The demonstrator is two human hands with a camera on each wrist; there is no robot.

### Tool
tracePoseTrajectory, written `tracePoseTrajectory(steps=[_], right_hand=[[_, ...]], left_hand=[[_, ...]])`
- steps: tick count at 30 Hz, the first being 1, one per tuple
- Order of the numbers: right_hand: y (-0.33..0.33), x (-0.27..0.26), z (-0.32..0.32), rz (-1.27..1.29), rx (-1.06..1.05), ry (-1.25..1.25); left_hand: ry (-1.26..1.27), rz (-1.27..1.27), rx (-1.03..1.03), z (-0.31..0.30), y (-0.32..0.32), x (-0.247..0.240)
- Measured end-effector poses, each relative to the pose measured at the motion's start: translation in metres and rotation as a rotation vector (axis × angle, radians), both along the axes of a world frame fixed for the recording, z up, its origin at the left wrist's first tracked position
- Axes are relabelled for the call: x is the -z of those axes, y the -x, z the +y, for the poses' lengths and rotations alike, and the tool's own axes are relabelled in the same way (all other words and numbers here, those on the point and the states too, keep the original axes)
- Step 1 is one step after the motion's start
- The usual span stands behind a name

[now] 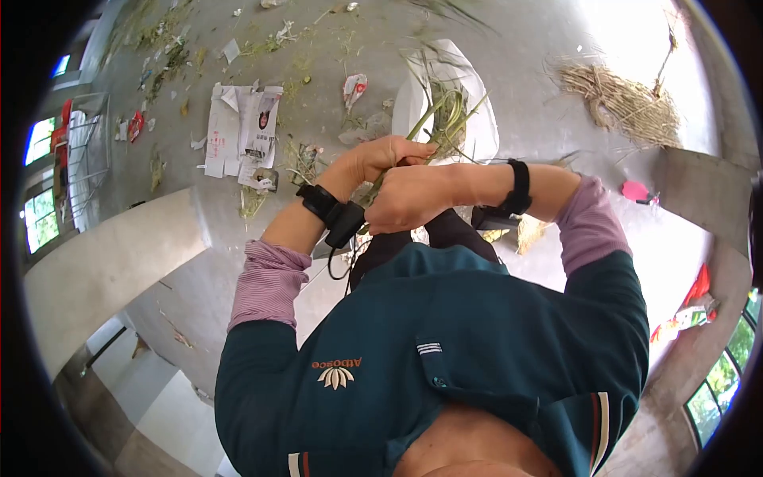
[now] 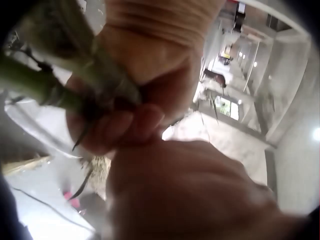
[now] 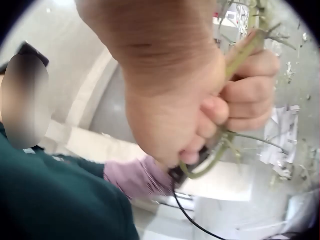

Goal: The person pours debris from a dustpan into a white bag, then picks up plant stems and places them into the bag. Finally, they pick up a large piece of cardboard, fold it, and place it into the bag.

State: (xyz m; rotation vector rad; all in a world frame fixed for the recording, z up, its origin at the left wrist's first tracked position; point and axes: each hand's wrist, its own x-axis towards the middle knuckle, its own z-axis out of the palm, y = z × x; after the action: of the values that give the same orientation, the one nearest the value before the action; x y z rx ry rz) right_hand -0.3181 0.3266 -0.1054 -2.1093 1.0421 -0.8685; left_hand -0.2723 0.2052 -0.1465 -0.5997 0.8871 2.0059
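Observation:
Green plant stalks (image 1: 449, 115) run through both hands at the middle of the head view. My left hand (image 1: 385, 157) grips them from the far side, its thumb lying along the stems. Close against it, my right hand (image 1: 413, 195) holds the same stalks with curled fingers. Thick cut stalks (image 2: 75, 80) show large in the left wrist view. A thin stem (image 3: 212, 167) loops out below the right hand in the right wrist view. Behind the hands lies a white sack (image 1: 479, 131), with part of the greenery over it.
A bundle of dry straw (image 1: 628, 103) lies at the right. Flattened cardboard (image 1: 226, 147) and a red and white wrapper (image 1: 354, 89) are on the floor, among scattered plant bits. A pink object (image 1: 636, 191) sits near the right-hand wall. A low ledge (image 1: 119, 270) stands at the left.

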Motion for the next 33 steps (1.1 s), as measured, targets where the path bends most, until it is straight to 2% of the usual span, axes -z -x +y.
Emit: tracePoseTrajectory(steps=[1, 2, 4, 6, 8, 12, 14, 15, 17, 18, 20, 21, 23, 27, 29, 30, 32, 33], right_hand=[[0.010, -0.005, 0.003, 0.091, 0.037, -0.002], [0.015, -0.003, 0.005, 0.090, 0.039, -0.003], [0.019, 0.001, 0.011, -0.035, 0.097, 0.141], [0.023, -0.001, 0.009, 0.014, 0.106, 0.118], [0.021, 0.003, 0.002, -0.017, 0.119, 0.234], [0.023, 0.007, 0.004, 0.015, 0.121, 0.297], [0.020, 0.008, 0.006, 0.025, 0.060, 0.319], [0.019, 0.008, 0.006, 0.028, 0.061, 0.319], [0.014, 0.008, 0.005, 0.066, 0.104, 0.383], [0.015, 0.009, 0.004, 0.068, 0.105, 0.381], [0.014, 0.011, 0.006, 0.159, 0.116, 0.330], [0.013, 0.012, 0.007, 0.160, 0.116, 0.329], [0.013, 0.012, 0.006, 0.253, 0.105, 0.314], [0.015, 0.011, 0.007, 0.302, 0.111, 0.324], [0.014, 0.007, 0.006, 0.275, 0.199, 0.327], [0.015, 0.005, 0.006, 0.275, 0.198, 0.328], [0.020, 0.003, 0.006, 0.240, 0.212, 0.287], [0.022, -0.001, 0.007, 0.241, 0.210, 0.286]], left_hand=[[0.146, 0.043, -0.030, 0.006, 0.007, -0.005], [0.144, 0.043, -0.028, -0.001, 0.008, 0.006], [-0.039, 0.021, -0.206, -0.014, 0.003, 0.030], [-0.059, 0.044, -0.216, -0.021, 0.005, 0.030], [-0.052, 0.037, -0.261, -0.020, 0.005, 0.023], [-0.113, 0.002, -0.299, -0.013, 0.000, 0.022], [-0.290, 0.006, -0.242, -0.002, -0.009, 0.028], [-0.290, 0.009, -0.240, 0.002, -0.009, 0.025], [-0.112, -0.076, -0.339, 0.011, -0.013, 0.020], [-0.113, -0.076, -0.337, 0.016, -0.013, 0.005], [0.089, -0.073, -0.445, 0.024, -0.010, -0.033], [0.088, -0.073, -0.445, 0.019, -0.010, -0.017], [-0.156, 0.131, -0.221, -0.001, -0.010, 0.029], [-0.278, 0.244, -0.155, -0.016, -0.007, 0.035], [0.240, 0.625, 0.075, -0.016, -0.006, 0.037], [0.241, 0.626, 0.073, -0.015, -0.006, 0.027], [0.464, 0.887, 0.065, -0.008, -0.010, -0.004], [0.464, 0.887, 0.062, -0.005, -0.015, -0.005]])
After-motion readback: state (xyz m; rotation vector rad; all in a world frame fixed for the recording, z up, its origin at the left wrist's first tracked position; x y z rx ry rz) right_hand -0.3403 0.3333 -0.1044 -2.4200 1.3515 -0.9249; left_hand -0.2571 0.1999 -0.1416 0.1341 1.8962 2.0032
